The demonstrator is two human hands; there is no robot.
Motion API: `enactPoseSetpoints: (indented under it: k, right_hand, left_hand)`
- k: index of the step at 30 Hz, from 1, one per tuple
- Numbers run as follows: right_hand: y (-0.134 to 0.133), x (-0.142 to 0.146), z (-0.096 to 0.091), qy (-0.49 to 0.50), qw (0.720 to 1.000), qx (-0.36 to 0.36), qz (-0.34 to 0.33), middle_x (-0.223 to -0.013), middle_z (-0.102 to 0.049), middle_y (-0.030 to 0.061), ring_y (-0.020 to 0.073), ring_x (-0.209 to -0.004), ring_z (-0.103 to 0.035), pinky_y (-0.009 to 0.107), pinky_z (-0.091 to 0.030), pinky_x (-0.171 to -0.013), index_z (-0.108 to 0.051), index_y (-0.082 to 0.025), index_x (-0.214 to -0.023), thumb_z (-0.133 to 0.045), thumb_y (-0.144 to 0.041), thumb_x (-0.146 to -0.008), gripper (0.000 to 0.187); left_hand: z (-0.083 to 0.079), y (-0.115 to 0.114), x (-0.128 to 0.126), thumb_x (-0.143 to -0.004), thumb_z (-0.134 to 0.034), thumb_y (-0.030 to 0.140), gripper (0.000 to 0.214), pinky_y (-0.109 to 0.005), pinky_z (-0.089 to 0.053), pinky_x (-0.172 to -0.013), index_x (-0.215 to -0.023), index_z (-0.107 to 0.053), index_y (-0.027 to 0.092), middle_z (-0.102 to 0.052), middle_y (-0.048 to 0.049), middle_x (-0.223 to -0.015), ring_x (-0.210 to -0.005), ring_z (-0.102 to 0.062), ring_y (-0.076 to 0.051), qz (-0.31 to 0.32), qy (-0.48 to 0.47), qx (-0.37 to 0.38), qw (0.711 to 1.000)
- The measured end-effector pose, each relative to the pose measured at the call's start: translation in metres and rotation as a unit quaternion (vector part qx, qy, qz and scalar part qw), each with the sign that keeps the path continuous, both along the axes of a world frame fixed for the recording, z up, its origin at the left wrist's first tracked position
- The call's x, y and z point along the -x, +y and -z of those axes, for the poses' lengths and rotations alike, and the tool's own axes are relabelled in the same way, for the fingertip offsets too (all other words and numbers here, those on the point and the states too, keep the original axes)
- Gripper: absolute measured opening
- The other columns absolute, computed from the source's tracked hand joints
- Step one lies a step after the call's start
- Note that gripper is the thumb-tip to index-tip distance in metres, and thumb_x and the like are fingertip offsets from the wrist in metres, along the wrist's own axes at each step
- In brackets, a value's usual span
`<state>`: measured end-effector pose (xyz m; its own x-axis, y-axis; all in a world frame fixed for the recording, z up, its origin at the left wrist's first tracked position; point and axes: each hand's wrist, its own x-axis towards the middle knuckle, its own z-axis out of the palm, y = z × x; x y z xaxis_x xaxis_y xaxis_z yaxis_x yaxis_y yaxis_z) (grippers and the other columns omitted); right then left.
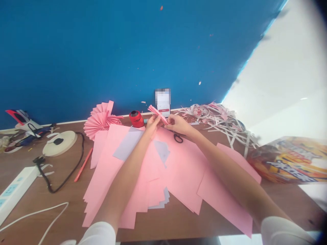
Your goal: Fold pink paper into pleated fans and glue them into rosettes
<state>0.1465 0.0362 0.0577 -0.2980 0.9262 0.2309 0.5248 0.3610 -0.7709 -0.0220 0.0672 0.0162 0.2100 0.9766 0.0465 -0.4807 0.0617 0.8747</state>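
Both my hands reach far across the table and pinch a narrow pleated strip of pink paper (157, 113), held slanted above the desk. My left hand (152, 123) grips its lower part from the left, fingers closed. My right hand (176, 124) grips it from the right, fingers closed too. Beneath my forearms lies a loose spread of pink paper sheets (184, 170). Black-handled scissors (178, 137) lie on the sheets just under my right hand. A red tape roll (136, 118) stands left of my left hand.
Finished pink paper fans (100, 121) lean at the blue wall. A red pen (83, 165), a black cable (66, 175), a white power strip (15, 190) and a glue gun (33, 131) lie left. Paper shreds (219, 117) and a colourful box (288, 160) sit right.
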Motion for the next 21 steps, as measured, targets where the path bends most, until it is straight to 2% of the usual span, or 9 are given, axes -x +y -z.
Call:
enactPoseSetpoints:
  k: [4, 7, 13, 21]
  right_hand:
    - [-0.001, 0.004, 0.003, 0.022, 0.998, 0.026, -0.044, -0.070, -0.057, -0.0018, 0.0124, -0.065, -0.049, 0.025, -0.037, -0.063, -0.051, -0.019, -0.069, -0.059, -0.038, -0.078, 0.023]
    - [-0.002, 0.004, 0.004, 0.049, 0.998, 0.036, -0.036, -0.066, -0.056, -0.0026, 0.0122, -0.062, -0.049, 0.025, -0.037, -0.061, -0.051, -0.019, -0.073, -0.057, -0.040, -0.081, 0.023]
    - [-0.005, 0.006, 0.005, 0.113, 0.991, 0.060, -0.040, -0.065, -0.054, -0.0044, 0.0121, -0.059, -0.051, 0.024, -0.038, -0.058, -0.048, -0.021, -0.082, -0.059, -0.042, -0.080, 0.024]
    - [-0.006, 0.012, 0.004, 0.093, 0.994, 0.005, -0.056, -0.068, -0.056, -0.0024, 0.0123, -0.062, -0.052, 0.026, -0.039, -0.060, -0.049, -0.019, -0.074, -0.055, -0.040, -0.083, 0.024]
  left_hand:
    - [0.000, -0.001, -0.002, -0.074, -0.074, 0.036, 0.029, -0.023, -0.048, -0.080, -0.096, -0.065, 0.019, -0.069, -0.0015, -0.092, -0.088, -0.064, -0.013, 0.014, 0.013, -0.033, 0.999]
    - [0.000, -0.002, -0.003, -0.073, -0.074, 0.036, 0.030, -0.024, -0.047, -0.082, -0.097, -0.066, 0.019, -0.069, -0.0025, -0.094, -0.094, -0.065, -0.015, 0.019, 0.020, -0.040, 0.999]
    - [-0.001, -0.002, -0.003, -0.070, -0.077, 0.036, 0.032, -0.026, -0.048, -0.080, -0.094, -0.067, 0.018, -0.069, -0.0028, -0.087, -0.090, -0.066, -0.016, 0.018, 0.009, -0.017, 1.000]
    - [0.000, -0.002, -0.003, -0.070, -0.077, 0.034, 0.033, -0.024, -0.047, -0.074, -0.096, -0.063, 0.019, -0.067, -0.0002, -0.085, -0.078, -0.065, -0.012, 0.014, 0.007, -0.025, 1.000]
